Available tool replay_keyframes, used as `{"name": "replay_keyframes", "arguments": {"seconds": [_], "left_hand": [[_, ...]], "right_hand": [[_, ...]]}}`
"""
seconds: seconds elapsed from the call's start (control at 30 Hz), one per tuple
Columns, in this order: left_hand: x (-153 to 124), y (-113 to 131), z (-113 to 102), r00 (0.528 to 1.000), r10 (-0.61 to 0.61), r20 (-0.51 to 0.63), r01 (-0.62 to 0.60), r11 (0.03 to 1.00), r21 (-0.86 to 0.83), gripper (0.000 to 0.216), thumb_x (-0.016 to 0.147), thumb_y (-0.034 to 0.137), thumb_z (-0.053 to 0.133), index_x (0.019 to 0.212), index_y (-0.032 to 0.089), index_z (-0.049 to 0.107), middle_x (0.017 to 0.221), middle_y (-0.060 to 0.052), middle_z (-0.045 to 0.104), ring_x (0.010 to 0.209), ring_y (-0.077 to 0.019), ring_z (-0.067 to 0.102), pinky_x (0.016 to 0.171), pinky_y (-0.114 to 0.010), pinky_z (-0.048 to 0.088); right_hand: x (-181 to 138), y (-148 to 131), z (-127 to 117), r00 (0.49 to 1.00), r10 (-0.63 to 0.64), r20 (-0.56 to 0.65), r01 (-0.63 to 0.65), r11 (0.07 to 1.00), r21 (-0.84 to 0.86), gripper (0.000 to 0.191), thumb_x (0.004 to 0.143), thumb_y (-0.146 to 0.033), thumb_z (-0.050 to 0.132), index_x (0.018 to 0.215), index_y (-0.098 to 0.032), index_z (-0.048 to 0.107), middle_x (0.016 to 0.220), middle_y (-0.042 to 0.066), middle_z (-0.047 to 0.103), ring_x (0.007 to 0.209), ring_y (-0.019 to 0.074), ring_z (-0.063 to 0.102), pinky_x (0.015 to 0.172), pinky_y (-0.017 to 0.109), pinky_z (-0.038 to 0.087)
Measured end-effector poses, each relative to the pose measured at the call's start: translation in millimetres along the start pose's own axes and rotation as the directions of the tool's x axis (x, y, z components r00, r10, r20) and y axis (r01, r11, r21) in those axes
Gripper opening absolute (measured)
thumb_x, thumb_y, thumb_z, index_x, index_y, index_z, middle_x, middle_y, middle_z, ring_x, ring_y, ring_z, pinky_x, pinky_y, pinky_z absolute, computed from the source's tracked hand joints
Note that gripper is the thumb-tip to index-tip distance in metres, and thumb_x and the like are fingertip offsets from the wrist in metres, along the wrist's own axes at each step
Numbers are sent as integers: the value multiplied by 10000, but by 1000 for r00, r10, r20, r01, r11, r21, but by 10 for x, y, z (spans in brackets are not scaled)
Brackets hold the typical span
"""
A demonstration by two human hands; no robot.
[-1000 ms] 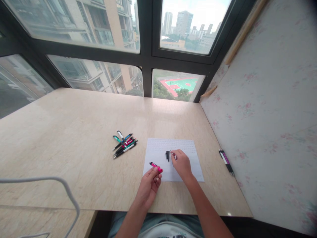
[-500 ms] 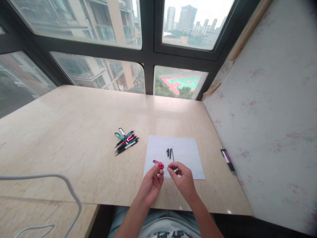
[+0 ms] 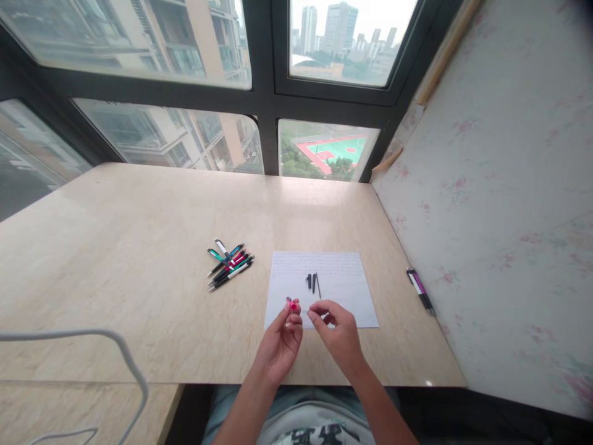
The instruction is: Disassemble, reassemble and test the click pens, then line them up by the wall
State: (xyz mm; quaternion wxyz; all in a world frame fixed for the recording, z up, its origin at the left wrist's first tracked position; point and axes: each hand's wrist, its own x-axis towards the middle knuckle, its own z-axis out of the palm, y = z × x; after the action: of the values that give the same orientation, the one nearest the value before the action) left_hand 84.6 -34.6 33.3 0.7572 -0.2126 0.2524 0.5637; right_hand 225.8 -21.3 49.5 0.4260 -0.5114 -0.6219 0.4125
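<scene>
Between the thumb and fingers of my left hand (image 3: 280, 346) is a pink pen barrel (image 3: 293, 305) with a clip, its open end turned toward me and to the right. My right hand (image 3: 337, 327) pinches a tiny pale piece (image 3: 305, 311) that looks like a pen spring, close to the barrel but apart from it. Both hands are above the lower part of a written sheet of paper (image 3: 345, 290). On the sheet, just beyond my fingers, lie two short black pen parts (image 3: 314, 283) and a thin dark refill (image 3: 318, 285).
A pile of several click pens (image 3: 230, 266) lies on the table (image 3: 152, 266) to the left. Two more pens (image 3: 420, 292) rest by the wall (image 3: 500, 235) at the right. A grey cable (image 3: 127, 355) loops at the lower left. Windows stand behind the table.
The view has shifted slightly. The pink barrel has turned so that its open end faces more toward me. The right hand keeps its pinch close by.
</scene>
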Motion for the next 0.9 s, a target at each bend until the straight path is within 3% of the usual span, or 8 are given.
{"name": "replay_keyframes", "arguments": {"seconds": [0.2,0.37,0.53,0.9], "left_hand": [[-1,-15,-2,999,37,-24,-35,997,76,155,937,95,451,935,92,606,852,-89,658,593,-60,604,467,-118,498],[10,-38,-33,985,162,-53,-141,950,279,77,880,66,543,870,81,618,848,-99,661,620,-78,620,490,-128,518],[26,-42,-79,977,208,-38,-181,917,355,32,847,77,599,851,89,629,860,-98,667,613,-79,624,499,-126,523],[40,-29,-105,974,227,-23,-202,905,374,42,849,74,592,846,93,629,866,-99,667,623,-78,618,505,-127,521]], "right_hand": [[0,124,-2,999,7,-34,-9,999,-36,122,827,-256,584,873,-189,676,836,47,702,733,167,647,587,239,496],[134,417,-64,994,-4,-112,-23,971,-237,173,838,-265,527,870,-178,674,847,67,706,710,179,638,573,258,478],[352,624,-93,986,-27,-163,-39,920,-389,190,835,-225,500,878,-176,678,855,62,707,691,170,624,668,289,482],[392,591,-80,997,-11,-72,-38,763,-645,165,859,-172,523,909,-198,678,926,64,686,918,198,598,789,282,437]]}}
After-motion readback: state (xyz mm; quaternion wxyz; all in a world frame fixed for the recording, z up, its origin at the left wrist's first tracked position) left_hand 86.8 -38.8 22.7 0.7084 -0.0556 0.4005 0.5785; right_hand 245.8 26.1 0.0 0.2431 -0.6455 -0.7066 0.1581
